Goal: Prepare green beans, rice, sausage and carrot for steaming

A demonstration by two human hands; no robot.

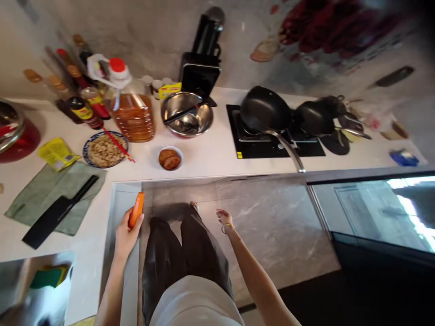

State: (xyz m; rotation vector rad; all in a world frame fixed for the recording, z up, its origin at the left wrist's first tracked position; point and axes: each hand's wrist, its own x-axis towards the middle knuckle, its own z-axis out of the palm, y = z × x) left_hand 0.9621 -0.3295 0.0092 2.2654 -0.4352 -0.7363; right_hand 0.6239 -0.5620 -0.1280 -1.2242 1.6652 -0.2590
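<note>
A smooth orange carrot (136, 210) stands upright in my left hand (127, 231), whose fingers and thumb close round its lower part, in front of the counter's edge. My right hand (224, 217) hangs over the floor with a bracelet at the wrist. Its fingers are apart and loosely bent, and it touches nothing. On the counter left of the carrot lies a black cleaver (57, 216) on a green cloth (32, 190). Behind the carrot stand a patterned plate of pale chopped food (105, 149) and a small bowl of reddish-brown food (170, 159).
A metal bowl (204, 118) with a black utensil, an oil jug (134, 115) and several sauce bottles line the back. Two black pans (265, 108) sit on the stove (251, 149), one handle jutting forward. A sink (20, 290) holding a sponge is at the lower left.
</note>
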